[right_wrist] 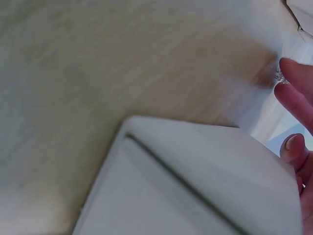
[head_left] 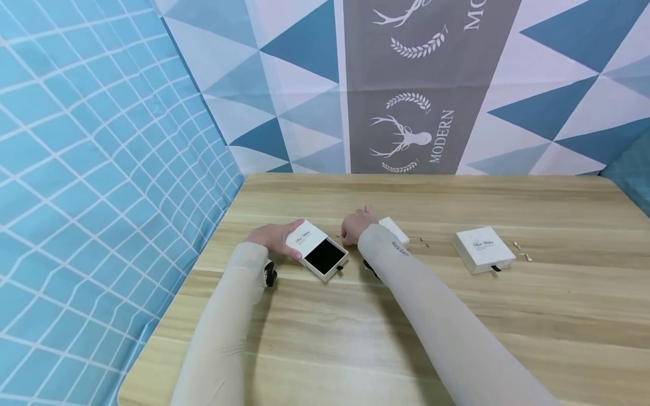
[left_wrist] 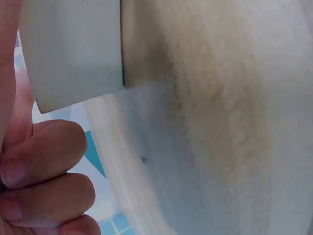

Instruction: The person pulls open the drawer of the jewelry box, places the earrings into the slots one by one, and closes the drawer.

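Note:
My left hand (head_left: 271,237) grips a white gift box (head_left: 307,237) by its printed sleeve, thumb at the far edge and fingers at the near side. Its drawer (head_left: 346,260) is slid partway out, showing a black lining and a small dark pull tab. In the left wrist view a pale side of the box (left_wrist: 73,54) lies close to curled fingers (left_wrist: 46,152). Just right of the drawer, my right hand (head_left: 357,224) is low over the table. Its thumb and forefinger pinch a tiny glittering piece (right_wrist: 279,76), its kind too small to make out.
A second white box (head_left: 393,228) lies beside the right wrist, partly covered by the sleeve. Farther right sits a third, closed printed box (head_left: 484,248) with a dark tab. Small light pieces (head_left: 528,257) lie near the boxes on the wooden table (head_left: 325,338). Patterned cloth (head_left: 294,84) hangs behind.

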{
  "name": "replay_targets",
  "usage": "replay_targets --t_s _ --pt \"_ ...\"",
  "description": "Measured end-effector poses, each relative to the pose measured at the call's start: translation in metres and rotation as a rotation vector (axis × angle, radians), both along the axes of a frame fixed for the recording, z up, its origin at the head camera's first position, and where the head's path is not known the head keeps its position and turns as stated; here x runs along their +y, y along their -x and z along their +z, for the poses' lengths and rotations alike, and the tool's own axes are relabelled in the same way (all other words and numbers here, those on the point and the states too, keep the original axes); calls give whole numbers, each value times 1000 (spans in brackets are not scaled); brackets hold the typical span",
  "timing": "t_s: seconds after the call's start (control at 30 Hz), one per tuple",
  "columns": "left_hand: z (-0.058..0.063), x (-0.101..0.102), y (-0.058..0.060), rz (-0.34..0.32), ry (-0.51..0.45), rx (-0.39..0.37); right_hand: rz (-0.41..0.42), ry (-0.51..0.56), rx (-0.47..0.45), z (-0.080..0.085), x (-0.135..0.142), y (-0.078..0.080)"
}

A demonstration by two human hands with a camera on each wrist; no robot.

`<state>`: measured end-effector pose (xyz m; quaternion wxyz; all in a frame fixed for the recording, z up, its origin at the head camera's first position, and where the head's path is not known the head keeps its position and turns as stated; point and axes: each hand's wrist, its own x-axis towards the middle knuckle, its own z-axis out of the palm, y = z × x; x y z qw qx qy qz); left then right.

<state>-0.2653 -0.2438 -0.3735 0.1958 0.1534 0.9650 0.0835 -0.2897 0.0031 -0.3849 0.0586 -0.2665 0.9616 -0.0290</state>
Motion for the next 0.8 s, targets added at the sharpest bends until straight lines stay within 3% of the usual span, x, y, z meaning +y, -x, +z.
replay_targets --t_s 0.27,0.8 --pt "8 4 -1 -8 72 26 10 -57 29 -1 -2 1" --pt "6 3 -2 7 60 24 21 -58 37 0 -4 0"
